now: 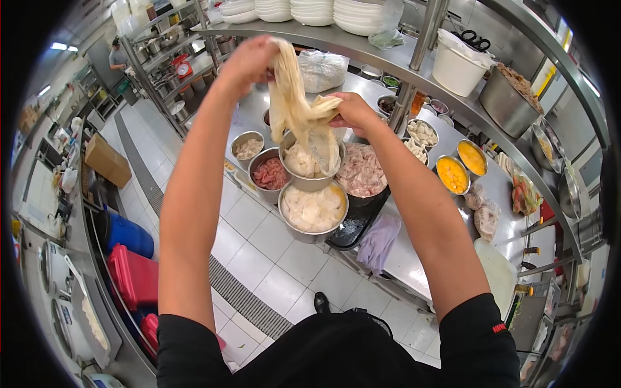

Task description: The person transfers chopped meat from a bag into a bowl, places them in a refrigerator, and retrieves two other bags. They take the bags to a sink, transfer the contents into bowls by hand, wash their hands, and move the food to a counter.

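Note:
My left hand (249, 59) is raised high and grips the top end of a long pale strip of tripe-like meat (292, 103). My right hand (352, 111) clutches the lower part of the same strip, which is stretched between both hands. The loose end droops into a steel bowl (304, 182) that holds more of the pale meat. Directly below stands another steel bowl (313, 210) full of pale pieces in liquid.
A steel counter (414, 252) carries bowls of red minced meat (270, 173), pink meat (362, 171) and yellow sauce (452, 174). A purple cloth (378, 239) hangs at its edge. Plates (310, 11) and a white bucket (458, 63) sit on the shelf above. A person (118, 57) stands far off.

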Demonstrator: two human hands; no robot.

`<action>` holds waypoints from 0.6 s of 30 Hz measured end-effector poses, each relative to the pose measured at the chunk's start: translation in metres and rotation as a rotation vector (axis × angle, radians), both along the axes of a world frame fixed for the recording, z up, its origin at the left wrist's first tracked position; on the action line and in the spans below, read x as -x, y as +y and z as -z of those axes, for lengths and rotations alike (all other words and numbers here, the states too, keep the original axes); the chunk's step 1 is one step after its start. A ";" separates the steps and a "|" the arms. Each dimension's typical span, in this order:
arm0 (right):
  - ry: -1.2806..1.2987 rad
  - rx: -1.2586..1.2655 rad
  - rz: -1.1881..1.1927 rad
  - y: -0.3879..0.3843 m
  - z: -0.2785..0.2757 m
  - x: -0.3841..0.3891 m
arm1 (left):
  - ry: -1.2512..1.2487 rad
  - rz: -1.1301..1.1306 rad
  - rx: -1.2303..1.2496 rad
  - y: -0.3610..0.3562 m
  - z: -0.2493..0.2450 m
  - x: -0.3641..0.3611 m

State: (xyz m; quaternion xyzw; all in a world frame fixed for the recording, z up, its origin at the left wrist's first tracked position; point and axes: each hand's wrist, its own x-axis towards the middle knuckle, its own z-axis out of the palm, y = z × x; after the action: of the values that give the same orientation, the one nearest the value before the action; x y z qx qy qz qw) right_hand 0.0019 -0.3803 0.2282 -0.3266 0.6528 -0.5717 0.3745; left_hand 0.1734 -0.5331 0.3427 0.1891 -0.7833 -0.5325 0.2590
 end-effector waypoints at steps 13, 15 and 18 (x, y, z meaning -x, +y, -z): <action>0.023 0.191 -0.117 -0.027 -0.021 -0.021 | 0.088 0.093 -0.107 0.038 0.117 0.015; 0.092 0.268 -0.166 -0.015 -0.031 -0.019 | 0.103 0.038 -0.070 0.032 0.108 0.018; 0.301 0.333 -0.085 0.019 -0.047 -0.006 | 0.214 0.012 -0.115 0.028 0.082 0.020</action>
State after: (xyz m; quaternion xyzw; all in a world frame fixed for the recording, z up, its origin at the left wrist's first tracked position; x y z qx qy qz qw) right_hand 0.0074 -0.3615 0.2748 -0.4928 0.5836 -0.6001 0.2376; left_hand 0.1536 -0.5050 0.2607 0.1409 -0.7205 -0.5954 0.3264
